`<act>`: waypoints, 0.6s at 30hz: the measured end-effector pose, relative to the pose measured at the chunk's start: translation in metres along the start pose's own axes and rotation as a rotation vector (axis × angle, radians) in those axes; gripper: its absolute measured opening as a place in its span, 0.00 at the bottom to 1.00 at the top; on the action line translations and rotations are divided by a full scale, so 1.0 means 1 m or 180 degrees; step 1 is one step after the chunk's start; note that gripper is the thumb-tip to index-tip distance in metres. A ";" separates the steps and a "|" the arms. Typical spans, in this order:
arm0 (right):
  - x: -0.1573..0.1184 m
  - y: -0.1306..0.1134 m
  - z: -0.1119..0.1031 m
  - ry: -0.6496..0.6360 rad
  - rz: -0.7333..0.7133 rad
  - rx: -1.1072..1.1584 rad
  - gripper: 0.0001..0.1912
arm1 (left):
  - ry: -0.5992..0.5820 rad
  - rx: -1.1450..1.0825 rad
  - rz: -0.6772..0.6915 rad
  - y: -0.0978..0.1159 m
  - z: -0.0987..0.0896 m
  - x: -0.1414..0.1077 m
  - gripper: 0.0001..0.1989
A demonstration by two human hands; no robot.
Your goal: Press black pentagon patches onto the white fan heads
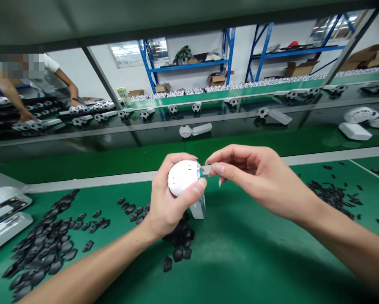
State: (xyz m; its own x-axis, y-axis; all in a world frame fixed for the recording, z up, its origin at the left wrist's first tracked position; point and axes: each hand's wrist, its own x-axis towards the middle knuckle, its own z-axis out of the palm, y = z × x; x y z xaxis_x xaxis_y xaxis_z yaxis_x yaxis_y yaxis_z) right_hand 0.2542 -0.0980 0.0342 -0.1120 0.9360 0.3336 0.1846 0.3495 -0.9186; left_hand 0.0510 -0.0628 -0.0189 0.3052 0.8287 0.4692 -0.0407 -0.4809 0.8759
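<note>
Two hands busy: your left hand (167, 202) grips a white round casing (182, 177), your right hand (255, 181) pinches something thin (205, 169) (maybe a strip, hard to tell).

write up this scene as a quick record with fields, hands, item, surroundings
left hand: grips white device
right hand: fingertips pinched at device's edge, anything held too small to tell
nearby: black parts heaped on green belt
beyond: white units along a raised level
other person: co-worker's hand beside more units, upper left
</note>
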 end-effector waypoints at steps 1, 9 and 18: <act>0.000 0.002 0.000 0.0015 0.0013 -0.0015 0.06 | 0.0004 -0.0029 0.0031 -0.001 0.000 0.001 0.19; -0.001 0.039 0.015 -0.0078 0.0379 -0.0382 0.05 | 0.0630 -0.0145 -0.0014 -0.010 -0.012 0.035 0.23; -0.011 0.078 0.054 -0.1563 -0.0065 -0.1561 0.09 | 0.0847 -0.0238 -0.0060 -0.030 -0.028 0.055 0.25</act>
State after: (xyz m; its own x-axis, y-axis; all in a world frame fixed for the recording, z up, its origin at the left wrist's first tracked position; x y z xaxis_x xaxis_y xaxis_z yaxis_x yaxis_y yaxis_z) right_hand 0.2173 -0.0827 -0.0527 -0.5277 0.8424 0.1090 0.5848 0.4534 -0.6726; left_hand 0.0419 0.0051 -0.0157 0.0463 0.8881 0.4573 -0.1105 -0.4504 0.8860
